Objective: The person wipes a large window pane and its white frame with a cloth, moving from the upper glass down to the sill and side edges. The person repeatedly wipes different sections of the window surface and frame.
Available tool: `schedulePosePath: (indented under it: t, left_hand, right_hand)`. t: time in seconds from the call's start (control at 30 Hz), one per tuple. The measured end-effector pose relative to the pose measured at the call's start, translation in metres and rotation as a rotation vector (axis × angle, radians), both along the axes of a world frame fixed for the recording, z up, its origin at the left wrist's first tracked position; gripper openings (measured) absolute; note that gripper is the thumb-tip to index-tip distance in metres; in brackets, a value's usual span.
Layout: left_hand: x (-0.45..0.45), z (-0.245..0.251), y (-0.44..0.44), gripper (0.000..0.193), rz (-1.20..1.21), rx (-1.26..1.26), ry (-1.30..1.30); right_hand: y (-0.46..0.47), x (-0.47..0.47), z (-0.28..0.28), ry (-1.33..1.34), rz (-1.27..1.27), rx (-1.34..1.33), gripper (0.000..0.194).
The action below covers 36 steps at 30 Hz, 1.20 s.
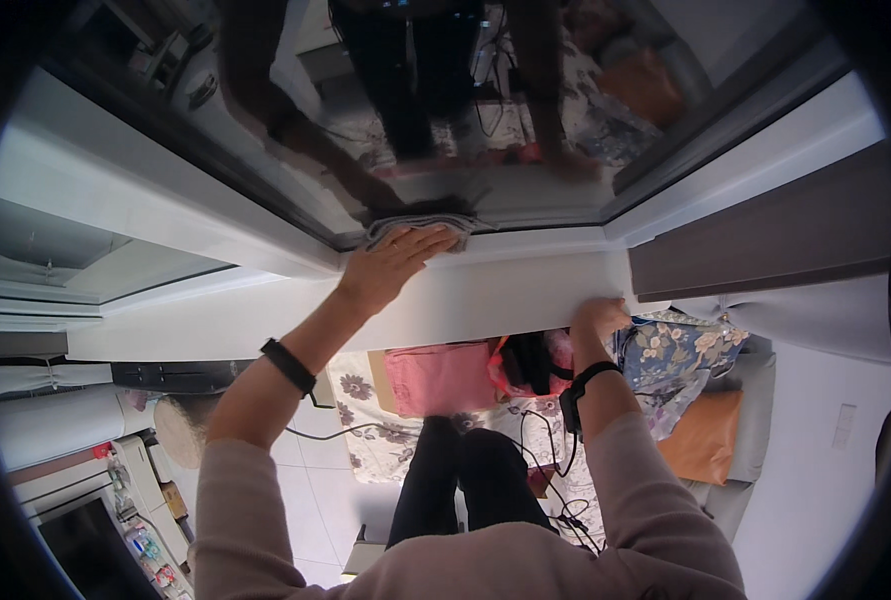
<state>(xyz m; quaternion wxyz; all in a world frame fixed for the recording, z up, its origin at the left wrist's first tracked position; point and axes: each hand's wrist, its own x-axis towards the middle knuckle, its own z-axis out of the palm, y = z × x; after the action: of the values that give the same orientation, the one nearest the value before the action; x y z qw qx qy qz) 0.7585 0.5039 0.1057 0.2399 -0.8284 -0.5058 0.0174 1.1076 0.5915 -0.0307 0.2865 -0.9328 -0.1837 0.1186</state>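
My left hand (pixel 389 270) lies nearly flat on a folded grey cloth (pixel 456 223), pressing it against the bottom of a dark window pane (pixel 535 195). The cloth touches both the glass and the lower white window frame (pixel 543 241). Lower and to the right, my right hand (pixel 601 315) grips the front edge of the white window sill (pixel 483 296), near the sill's right end; some of its fingers are hidden. A dark band circles each forearm near the wrist. The glass mirrors my arms and legs.
Below the sill, a pink cloth (pixel 438 379) and a red-and-black bag (pixel 528 364) lie on a flowered cover (pixel 363 450). Black cables (pixel 558 480) loop beside my legs. To the right are a blue floral fabric (pixel 670 341), an orange cushion (pixel 704 439) and a grey sofa (pixel 757 412).
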Motion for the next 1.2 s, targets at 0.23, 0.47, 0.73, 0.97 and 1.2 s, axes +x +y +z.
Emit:
schedulePosePath:
  t: [0.23,0.47,0.73,0.97,1.2]
  left_hand:
    - [0.005,0.051,0.013,0.056,-0.022,0.27,0.204]
    - [0.022,0.154,0.028,0.047,0.012,0.404,-0.067]
    - [0.048,0.192,0.003,0.053,0.136,0.148,-0.174]
    - [0.081,0.258,0.029,0.055,0.021,0.171,-0.175]
    - [0.103,0.373,0.042,0.056,-0.151,0.321,-0.276]
  right_hand:
    - [0.005,0.004,-0.006,0.021,0.022,-0.034,0.042]
    - [0.006,0.007,-0.017,0.044,0.017,0.027,0.041]
    - [-0.014,0.005,0.023,0.174,0.126,-0.185,0.057]
    - [-0.076,-0.075,0.256,0.082,1.539,0.923,0.048]
    - [-0.027,-0.136,0.445,-0.183,1.543,1.562,0.068]
